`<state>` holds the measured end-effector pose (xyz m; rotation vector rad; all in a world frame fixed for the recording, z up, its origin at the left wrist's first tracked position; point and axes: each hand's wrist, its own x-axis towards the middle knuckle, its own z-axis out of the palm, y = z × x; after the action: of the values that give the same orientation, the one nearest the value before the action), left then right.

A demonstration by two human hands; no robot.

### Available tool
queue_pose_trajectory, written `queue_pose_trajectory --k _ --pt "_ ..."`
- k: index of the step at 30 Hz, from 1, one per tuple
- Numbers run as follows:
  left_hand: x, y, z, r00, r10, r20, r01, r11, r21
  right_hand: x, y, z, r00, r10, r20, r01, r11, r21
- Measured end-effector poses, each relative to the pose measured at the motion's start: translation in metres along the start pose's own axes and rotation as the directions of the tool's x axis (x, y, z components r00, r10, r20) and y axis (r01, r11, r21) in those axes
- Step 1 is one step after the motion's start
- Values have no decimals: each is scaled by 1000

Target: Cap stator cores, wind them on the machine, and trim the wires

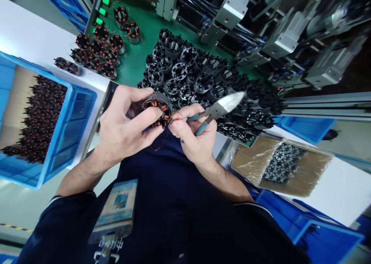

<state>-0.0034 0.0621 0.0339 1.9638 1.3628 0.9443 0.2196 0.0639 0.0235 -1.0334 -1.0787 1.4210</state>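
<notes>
Left hand (124, 121) clamped on wound stator (156, 109); right hand (194, 131), just beside stator, shut on side cutters (220, 107). Hands nearly together. Stator held just short of black cores (185, 71).

Left hand (124, 121), right hand (194, 134) (fingers curled).

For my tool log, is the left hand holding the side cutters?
No, the right hand holds the teal-handled side cutters, while the left hand grips a copper-wound stator.
</notes>
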Motion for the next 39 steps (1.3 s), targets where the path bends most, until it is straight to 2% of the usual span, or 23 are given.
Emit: queue_pose_trajectory --k 5,9,11,14,17,19,21,23,25,27,31,33,35,37,39 --pt "2 -4 9 995 103 14 -104 983 150 1 3 -10 982 146 118 -164 974 157" --pt "1 -8 13 997 75 21 -78 981 176 4 -1 -14 955 263 139 -279 953 116" --pt "0 -9 11 993 118 17 -119 971 207 7 -3 -15 925 335 181 -359 926 118" --pt "2 -6 5 987 157 -18 -150 968 200 9 -8 -18 857 385 343 -476 847 237" --pt "6 0 2 997 37 -61 -41 997 -67 7 -15 -24 818 292 496 -512 763 395" --pt "7 2 7 995 -71 -63 47 946 -322 4 -23 -28 823 226 520 -481 765 429" --pt "4 3 17 981 -186 -55 125 826 -550 -2 -31 -30 845 254 471 -450 812 370" --pt "0 5 29 955 -295 -22 189 664 -723 -7 -37 -31 874 311 373 -417 874 250" --pt "-4 8 38 925 -378 44 255 529 -809 -10 -41 -33 896 318 308 -368 922 117" --pt "-4 13 41 908 -409 90 296 474 -829 -10 -41 -37 910 267 317 -290 957 27" --pt "-1 20 37 911 -408 61 287 521 -804 -4 -37 -48 926 134 352 -110 990 -86" --pt "-1 20 36 923 -384 41 279 591 -757 -4 -37 -51 938 88 335 -34 986 -163" --pt "-3 16 38 931 -363 38 305 716 -628 -7 -37 -51 966 45 256 22 968 -251" --pt "-7 11 42 929 -368 31 344 834 -432 -16 -37 -48 993 -21 117 62 932 -357" --pt "-11 5 48 935 -346 80 355 901 -250 -27 -34 -42 990 -135 48 142 882 -448"
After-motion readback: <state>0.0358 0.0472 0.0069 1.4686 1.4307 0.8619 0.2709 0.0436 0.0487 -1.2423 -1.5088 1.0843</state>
